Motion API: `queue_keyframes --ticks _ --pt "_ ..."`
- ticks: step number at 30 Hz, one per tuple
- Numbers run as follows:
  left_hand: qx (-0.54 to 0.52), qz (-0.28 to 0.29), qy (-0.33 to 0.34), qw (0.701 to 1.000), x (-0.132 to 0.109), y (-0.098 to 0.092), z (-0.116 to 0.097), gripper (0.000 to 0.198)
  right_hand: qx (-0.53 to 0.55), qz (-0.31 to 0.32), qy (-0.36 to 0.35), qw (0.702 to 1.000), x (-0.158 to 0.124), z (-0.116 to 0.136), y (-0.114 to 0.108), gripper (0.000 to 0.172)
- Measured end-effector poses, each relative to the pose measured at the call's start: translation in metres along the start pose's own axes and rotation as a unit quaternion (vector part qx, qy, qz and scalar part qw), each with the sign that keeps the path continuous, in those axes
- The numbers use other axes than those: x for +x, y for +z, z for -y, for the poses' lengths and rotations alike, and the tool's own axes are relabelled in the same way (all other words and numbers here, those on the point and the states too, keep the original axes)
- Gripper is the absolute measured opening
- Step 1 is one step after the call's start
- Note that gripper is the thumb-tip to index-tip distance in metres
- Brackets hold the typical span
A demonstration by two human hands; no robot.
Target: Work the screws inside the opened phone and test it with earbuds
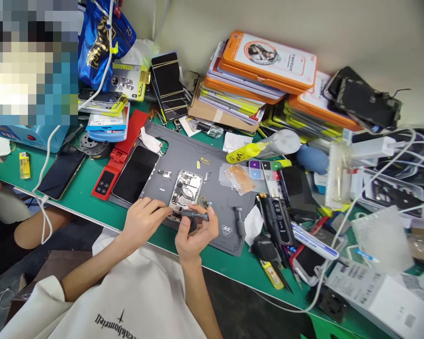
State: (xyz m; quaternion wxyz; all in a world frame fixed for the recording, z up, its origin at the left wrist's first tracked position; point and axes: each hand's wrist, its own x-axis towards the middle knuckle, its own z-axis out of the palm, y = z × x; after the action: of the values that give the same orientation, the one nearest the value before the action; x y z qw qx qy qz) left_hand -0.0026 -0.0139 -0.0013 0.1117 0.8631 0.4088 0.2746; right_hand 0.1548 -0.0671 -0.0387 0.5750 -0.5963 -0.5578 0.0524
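An opened phone [191, 186] lies on the grey work mat [212, 162], its circuit boards and a round coil exposed. My left hand [144, 219] is closed, its fingertips pressed together at the lower left edge of the phone. In my right hand [197, 233] is a dark grey screwdriver [194, 214], held between thumb and fingers over the phone's lower end; its tip is too small to make out. A second grey screwdriver [239, 221] lies on the mat to the right. Left of the opened phone is a black phone screen [136, 174], and small parts [165, 174] are scattered around.
A red clamp-like device [116, 160] runs along the mat's left side. Stacked orange boxes [268, 61] stand at the back. Tools, a yellow bottle [245, 153] and loose cables crowd the right side. At the far left, another person's leg [38, 223] shows beside the bench.
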Motion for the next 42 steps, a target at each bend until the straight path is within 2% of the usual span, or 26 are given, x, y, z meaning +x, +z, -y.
queue_keyframes --ticks 4,9,15,20,24,32,38,42 --pt "-0.001 -0.003 0.009 1.000 0.001 0.002 0.003 0.008 0.031 -0.015 0.028 0.999 0.004 0.004 0.002 0.062" --pt "0.010 0.009 0.024 1.000 0.003 0.001 0.005 0.009 0.061 -0.005 0.050 0.997 0.007 0.008 0.001 0.056" --pt "0.041 0.018 0.008 0.999 0.002 -0.002 -0.009 0.006 0.068 -0.064 0.103 0.990 0.008 0.011 0.000 0.055" --pt "0.053 0.052 -0.011 0.997 0.008 0.001 -0.014 0.007 0.081 -0.069 0.127 0.986 0.008 0.011 -0.001 0.054" --pt "0.059 0.056 0.007 0.997 0.012 -0.001 -0.009 0.007 0.096 -0.074 0.137 0.983 0.007 0.011 -0.001 0.052" --pt "0.098 0.045 -0.002 0.994 0.016 -0.021 0.009 0.007 0.114 -0.075 0.147 0.980 0.007 0.010 -0.001 0.051" --pt "0.102 0.029 -0.007 0.994 0.013 -0.026 0.013 0.007 0.114 -0.076 0.157 0.978 0.008 0.010 -0.001 0.049" --pt "0.078 0.025 0.011 0.997 0.014 -0.025 0.008 0.007 0.126 -0.077 0.165 0.975 0.007 0.010 -0.001 0.049"
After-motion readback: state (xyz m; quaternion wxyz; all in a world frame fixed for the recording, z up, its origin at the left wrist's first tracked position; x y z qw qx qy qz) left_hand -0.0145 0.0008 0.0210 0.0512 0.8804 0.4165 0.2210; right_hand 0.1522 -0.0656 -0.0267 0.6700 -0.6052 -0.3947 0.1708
